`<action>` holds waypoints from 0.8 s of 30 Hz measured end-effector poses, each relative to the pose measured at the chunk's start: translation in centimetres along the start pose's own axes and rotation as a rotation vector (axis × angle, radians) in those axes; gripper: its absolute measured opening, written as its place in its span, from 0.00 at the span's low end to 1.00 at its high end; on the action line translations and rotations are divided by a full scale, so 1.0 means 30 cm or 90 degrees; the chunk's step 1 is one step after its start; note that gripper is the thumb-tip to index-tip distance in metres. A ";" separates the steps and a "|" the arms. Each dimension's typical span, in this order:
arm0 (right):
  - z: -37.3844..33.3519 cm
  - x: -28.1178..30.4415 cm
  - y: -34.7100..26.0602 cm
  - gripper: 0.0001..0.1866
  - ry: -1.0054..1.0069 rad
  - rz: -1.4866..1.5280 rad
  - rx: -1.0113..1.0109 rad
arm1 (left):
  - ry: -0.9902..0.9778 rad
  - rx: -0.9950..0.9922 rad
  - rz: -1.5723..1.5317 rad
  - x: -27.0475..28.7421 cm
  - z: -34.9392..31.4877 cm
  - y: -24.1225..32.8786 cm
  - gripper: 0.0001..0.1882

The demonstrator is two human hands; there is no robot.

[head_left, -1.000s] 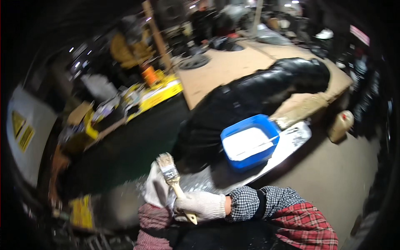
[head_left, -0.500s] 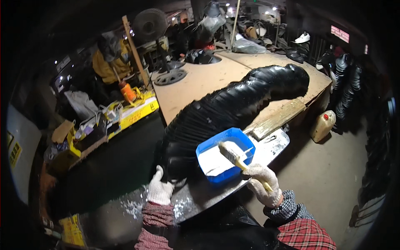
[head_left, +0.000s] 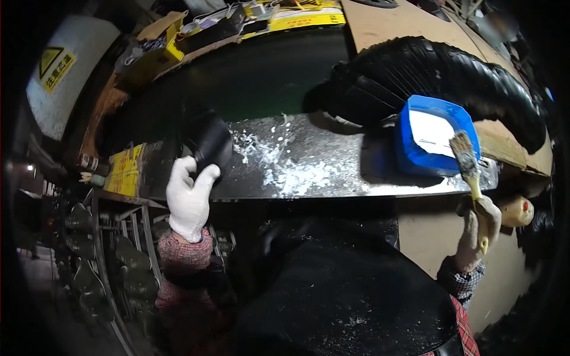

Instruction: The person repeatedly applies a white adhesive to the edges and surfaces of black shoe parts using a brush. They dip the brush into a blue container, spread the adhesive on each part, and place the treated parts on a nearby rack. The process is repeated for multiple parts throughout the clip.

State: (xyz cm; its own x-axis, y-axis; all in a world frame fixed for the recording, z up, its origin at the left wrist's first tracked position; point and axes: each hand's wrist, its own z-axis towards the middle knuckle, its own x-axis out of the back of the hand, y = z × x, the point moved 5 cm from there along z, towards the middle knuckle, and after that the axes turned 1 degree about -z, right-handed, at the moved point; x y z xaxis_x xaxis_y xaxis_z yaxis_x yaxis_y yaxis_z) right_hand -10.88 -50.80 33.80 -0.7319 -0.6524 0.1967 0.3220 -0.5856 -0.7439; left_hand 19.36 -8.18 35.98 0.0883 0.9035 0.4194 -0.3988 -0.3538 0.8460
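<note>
My right hand (head_left: 478, 228), in a whitish glove, grips a paintbrush (head_left: 469, 163) by its pale handle. The bristles point up, beside the right rim of a blue plastic tub (head_left: 409, 148) with white paste (head_left: 432, 132) inside. My left hand (head_left: 190, 199), also gloved, is at the left of the metal-topped bench, thumb and fingers closed about the lower edge of a glossy black curved piece (head_left: 209, 139). The fingers behind that piece are hidden. A long row of nested glossy black pieces (head_left: 433, 77) curves behind the tub.
White smears (head_left: 297, 175) cover the metal bench top (head_left: 356, 166). A dark green belt-like surface (head_left: 267, 77) lies behind it. Yellow boxes (head_left: 151, 56) stand at the back left, a wooden board (head_left: 502, 151) lies right of the tub, and a plastic jug (head_left: 516, 212) stands lower right.
The view has swung left. My left hand has moved left along the bench, away from the row, with a black piece. The brush has moved from over the tub to its right side.
</note>
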 end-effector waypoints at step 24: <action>0.456 -0.065 0.139 0.14 -0.011 -0.272 -0.276 | 0.089 0.077 -0.003 0.054 0.005 -0.271 0.27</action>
State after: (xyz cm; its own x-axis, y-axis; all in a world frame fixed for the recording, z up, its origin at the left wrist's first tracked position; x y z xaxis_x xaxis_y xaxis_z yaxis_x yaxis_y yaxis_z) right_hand 0.11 -58.54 39.04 -0.7311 -0.4129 0.5432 -0.2743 -0.5510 -0.7881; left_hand 22.88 -3.88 29.84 -0.0411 0.9272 0.3724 -0.2848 -0.3681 0.8851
